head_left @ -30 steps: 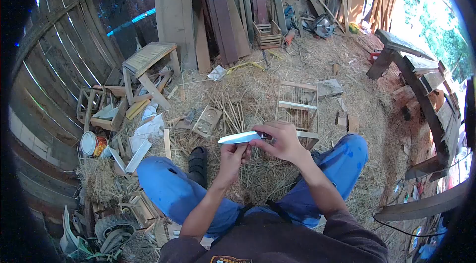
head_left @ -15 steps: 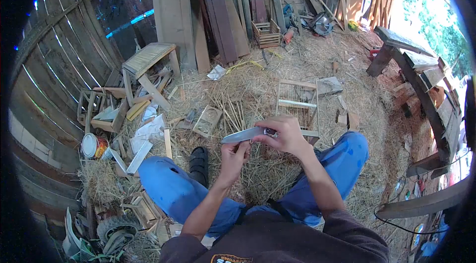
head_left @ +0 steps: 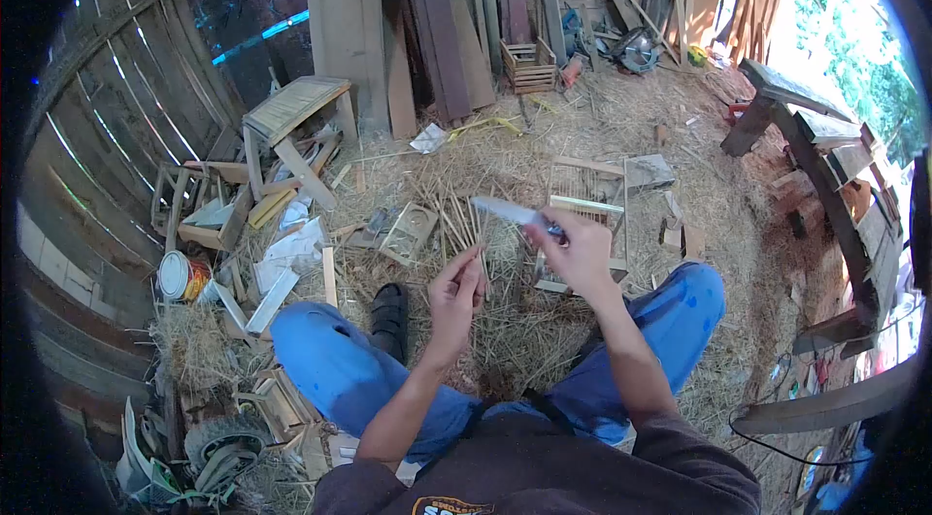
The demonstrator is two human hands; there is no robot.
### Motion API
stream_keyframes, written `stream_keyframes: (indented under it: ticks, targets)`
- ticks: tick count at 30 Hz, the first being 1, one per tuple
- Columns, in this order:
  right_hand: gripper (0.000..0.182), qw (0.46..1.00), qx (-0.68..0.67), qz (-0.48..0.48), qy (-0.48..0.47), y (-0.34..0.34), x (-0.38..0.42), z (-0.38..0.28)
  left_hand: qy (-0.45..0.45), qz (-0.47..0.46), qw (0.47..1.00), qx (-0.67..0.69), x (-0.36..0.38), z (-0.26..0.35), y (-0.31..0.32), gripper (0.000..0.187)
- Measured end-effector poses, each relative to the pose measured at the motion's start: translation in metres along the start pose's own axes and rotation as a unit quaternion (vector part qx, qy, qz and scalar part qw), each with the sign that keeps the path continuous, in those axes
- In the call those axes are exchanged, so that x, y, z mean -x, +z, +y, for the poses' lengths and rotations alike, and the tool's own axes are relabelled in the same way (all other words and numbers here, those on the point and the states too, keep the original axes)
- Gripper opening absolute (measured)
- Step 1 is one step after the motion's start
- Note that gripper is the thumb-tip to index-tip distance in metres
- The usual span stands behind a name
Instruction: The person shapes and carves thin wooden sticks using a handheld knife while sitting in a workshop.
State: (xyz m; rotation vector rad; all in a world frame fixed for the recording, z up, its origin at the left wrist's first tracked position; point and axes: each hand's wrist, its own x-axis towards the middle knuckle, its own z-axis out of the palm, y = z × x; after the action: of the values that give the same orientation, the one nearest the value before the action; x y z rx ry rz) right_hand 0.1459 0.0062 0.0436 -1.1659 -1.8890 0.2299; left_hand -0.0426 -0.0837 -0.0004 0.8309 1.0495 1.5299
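Observation:
A knife [head_left: 507, 212] with a broad, pale blade is gripped by its dark handle in my right hand [head_left: 580, 251]. Its blade points left, a little blurred, above the straw-covered floor. Lower and to the left, my left hand [head_left: 454, 294] is closed in a pinch, thumb against fingers; whatever thin thing it may hold cannot be told from the litter behind it. Blade and left hand are apart. Beyond them several thin sticks [head_left: 450, 217] lie fanned out on the ground. A slatted wooden frame [head_left: 588, 207] lies past my right hand.
A small wooden stool [head_left: 296, 107] stands at the left, near a paint can [head_left: 175, 275] and scrap wood. Planks [head_left: 427, 20] lean on the back wall, with a slatted crate [head_left: 527, 66] before them. A heavy wooden bench [head_left: 825, 166] runs along the right.
My right hand has moved slightly right and down, and the knife blade has come away from my left hand. The left hand's fingers now point up, with the blade above them.

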Motion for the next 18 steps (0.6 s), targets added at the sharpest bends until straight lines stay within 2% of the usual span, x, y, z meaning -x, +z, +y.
stream_keyframes:
  ticks: [2, 5, 9, 10, 13, 14, 18]
  targets:
    - [0.032, 0.998, 0.022, 0.026, 0.061, 0.004, -0.003, 0.006, 0.012, 0.013, 1.000, 0.018, -0.001, 0.006, 0.002, 0.042]
    - [0.032, 0.997, -0.033, 0.000, 0.076, -0.008, -0.004, 0.001, 0.002, 0.007, 1.000, 0.018, -0.005, 0.006, 0.000, 0.044]
    - [0.029, 0.991, -0.076, -0.052, -0.100, 0.010, 0.009, -0.006, -0.006, -0.005, 0.999, 0.033, -0.007, 0.003, 0.000, 0.044]
    - [0.031, 0.985, -0.076, -0.148, -0.052, 0.006, 0.012, -0.016, -0.020, -0.011, 0.999, 0.037, -0.007, 0.002, 0.000, 0.043]
    - [0.029, 0.971, -0.137, -0.155, -0.116, 0.021, 0.018, -0.019, -0.053, -0.023, 0.997, 0.053, -0.009, -0.005, -0.003, 0.041]
    - [0.031, 0.968, -0.131, -0.148, -0.153, 0.025, 0.020, -0.018, -0.056, -0.023, 0.996, 0.059, -0.009, -0.009, -0.005, 0.041]
    - [0.036, 0.970, -0.064, -0.150, -0.183, 0.022, 0.019, -0.016, -0.102, -0.039, 0.990, 0.088, -0.008, -0.005, -0.004, 0.041]
